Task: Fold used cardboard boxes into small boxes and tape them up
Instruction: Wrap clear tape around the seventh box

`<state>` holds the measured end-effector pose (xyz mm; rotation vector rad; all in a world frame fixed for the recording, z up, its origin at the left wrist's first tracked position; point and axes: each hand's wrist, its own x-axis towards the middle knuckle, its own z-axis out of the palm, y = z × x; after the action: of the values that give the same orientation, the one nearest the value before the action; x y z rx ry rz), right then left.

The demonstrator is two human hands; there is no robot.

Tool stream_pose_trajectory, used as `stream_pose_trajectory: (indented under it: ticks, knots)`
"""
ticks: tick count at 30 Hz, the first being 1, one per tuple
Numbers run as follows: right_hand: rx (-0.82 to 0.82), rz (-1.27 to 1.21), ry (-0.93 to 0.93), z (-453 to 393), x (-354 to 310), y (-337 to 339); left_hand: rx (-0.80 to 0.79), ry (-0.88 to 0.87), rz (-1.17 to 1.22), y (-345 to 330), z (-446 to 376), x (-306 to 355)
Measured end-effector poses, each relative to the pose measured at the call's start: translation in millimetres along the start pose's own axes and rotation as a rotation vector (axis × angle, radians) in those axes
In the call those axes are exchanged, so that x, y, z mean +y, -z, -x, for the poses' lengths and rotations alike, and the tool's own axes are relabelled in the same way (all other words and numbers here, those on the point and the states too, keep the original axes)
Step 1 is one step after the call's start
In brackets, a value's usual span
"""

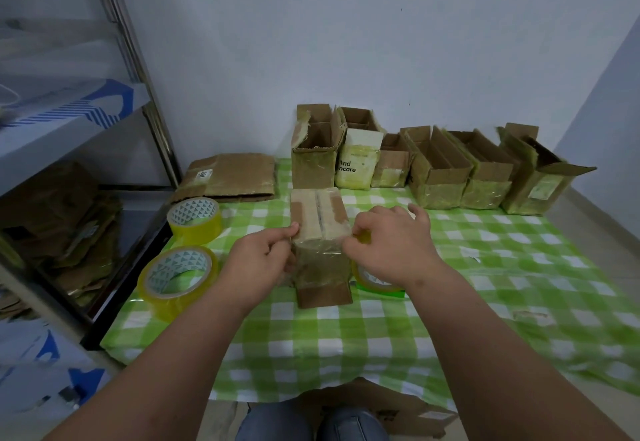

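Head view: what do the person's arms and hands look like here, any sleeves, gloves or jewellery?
Both forearms are bare up to the frame's edge, with no sleeves in view. The left hand and right hand wear no gloves, and no rings, watch or bracelet show. Blue jeans cover the knees at the bottom edge.

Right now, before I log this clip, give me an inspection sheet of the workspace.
Surface: green checked cloth.
Job's things: box between both hands; six open boxes along the back; two tape rolls left, a third under the right wrist.
Clutter: flattened cardboard at the back left.
Hands: left hand and right hand pinch tape at the box's edges.
Cables: nothing seen.
Surroundings: metal shelf left, white wall behind.
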<state>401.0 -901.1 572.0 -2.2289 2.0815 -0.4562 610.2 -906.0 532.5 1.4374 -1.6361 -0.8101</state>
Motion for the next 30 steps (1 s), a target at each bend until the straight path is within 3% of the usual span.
stream_pose_trajectory:
  ticks: [13, 23, 30]
  knots:
    - [0.154, 0.192, -0.011, 11.5, -14.4, -12.3, 0.092, -0.04, -0.205, -10.0, -4.5, 2.9]
    - [0.06, 0.15, 0.044, 4.2, -6.8, -7.5, 0.034, -0.099, -0.255, -9.7, -4.2, 4.4]
    - [-0.026, 0.087, 0.02, 2.7, -6.2, 1.9, 0.12, -0.118, -0.17, -14.0, -3.0, 1.8]
